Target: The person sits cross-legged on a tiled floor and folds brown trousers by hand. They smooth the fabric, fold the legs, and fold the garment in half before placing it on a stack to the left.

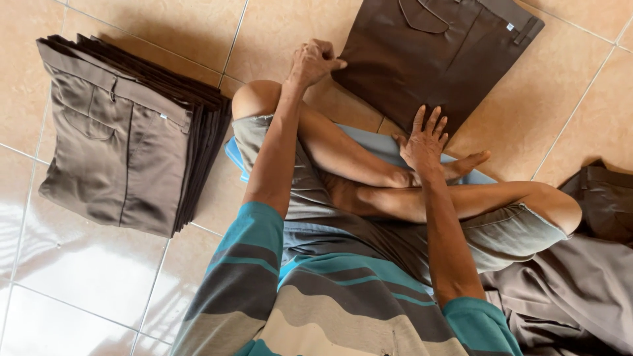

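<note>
Lying flat on the tiled floor (99, 290), dark brown trousers (422, 59) sit before the crossed legs (a folded stack (125, 132) waits well apart). Left hand (313, 62) fingers pinch their edge; right hand (422, 142) presses them, fingers spread apart.

Single head-worn camera is looking steeply down from close above at the wearer's crossed legs and tiled floor (86, 283). Top of frame is pointing ahead of the sitter. No second view is sharing the scene.
</note>
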